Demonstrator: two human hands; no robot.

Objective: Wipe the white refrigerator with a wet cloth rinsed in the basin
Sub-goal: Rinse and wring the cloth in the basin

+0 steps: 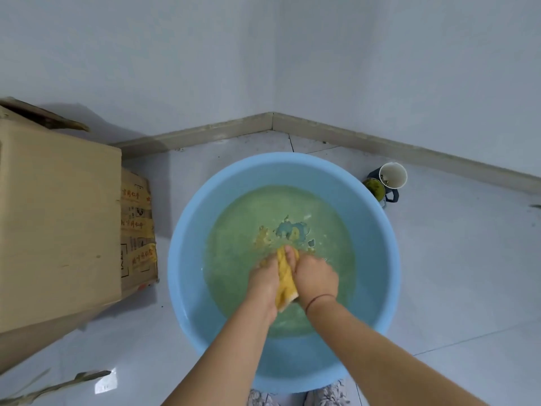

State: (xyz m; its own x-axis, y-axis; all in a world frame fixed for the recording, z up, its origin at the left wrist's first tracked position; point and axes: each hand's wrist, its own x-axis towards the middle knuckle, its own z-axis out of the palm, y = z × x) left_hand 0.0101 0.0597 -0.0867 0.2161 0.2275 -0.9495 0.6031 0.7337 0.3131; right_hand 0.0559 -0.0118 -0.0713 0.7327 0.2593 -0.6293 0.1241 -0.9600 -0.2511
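Status: rinse stage. Both hands are in the blue basin (187,230), centre of frame. The left hand (263,278) and right hand (317,278) are side by side, both clenched round the yellow cloth (284,284), which is bunched between them. Fingers (290,254) curl into the fabric from each side. Could be scrubbing or wringing, can't tell from one frame. The cloth sits at the waterline, far end in the water, near end sticking out by my wrists.

The water (234,247) is cloudy green-yellow. There's a disturbed patch just beyond my fingertips where the blue bottom shows through. Thin cord band (319,300) on my right wrist.

Around: the basin sits on a pale tiled floor (453,273) in a room corner. Big cardboard box (58,215) at left of frame, with a smaller taped box (137,230) behind it, near the basin rim but apart. At upper right of the basin, a white cup (393,174) and a dark mug (373,174) sit together just beside the rim. Dry plant stalk (58,385) at lower left.

Progress, my read: cloth is wet, rinse in hand. The white refrigerator is not in view, so I can't say whether any of it is wiped. Left to do: squeeze out the excess, lift the cloth out, get to the fridge, wipe. The water is murky, so the cloth may carry residue. Wring hard to avoid drips on the tile.
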